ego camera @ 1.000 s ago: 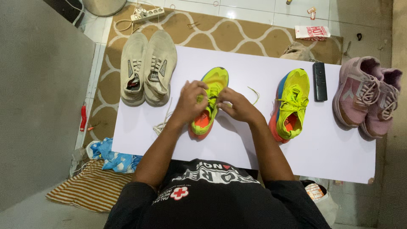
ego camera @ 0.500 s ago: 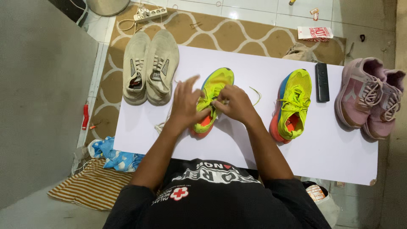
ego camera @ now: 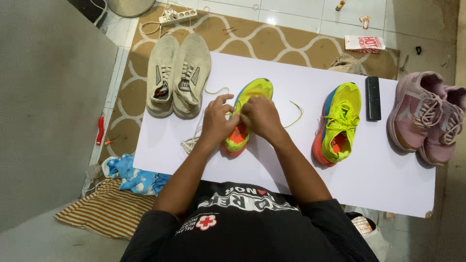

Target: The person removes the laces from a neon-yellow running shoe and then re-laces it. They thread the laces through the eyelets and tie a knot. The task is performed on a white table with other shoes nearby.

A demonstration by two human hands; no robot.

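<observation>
A neon yellow running shoe (ego camera: 252,92) with an orange lining lies on the white table (ego camera: 291,165), toe pointing away from me. Both my hands rest on its middle. My left hand (ego camera: 217,120) pinches the pale yellow lace (ego camera: 216,90) at the shoe's left side. My right hand (ego camera: 260,116) grips the lace over the tongue, and a loose lace end (ego camera: 296,115) trails off to the right. The matching yellow shoe (ego camera: 340,121), laced, lies further right.
A pair of beige shoes (ego camera: 177,73) sits at the table's left end, a pair of pink shoes (ego camera: 427,116) at the right end. A black remote (ego camera: 373,98) lies beside the laced yellow shoe. Cloths (ego camera: 131,177) lie on the floor at left.
My left hand has closed from spread fingers onto the lace. Both hands have shifted slightly toward the shoe's toe, and lace loops now show on both sides.
</observation>
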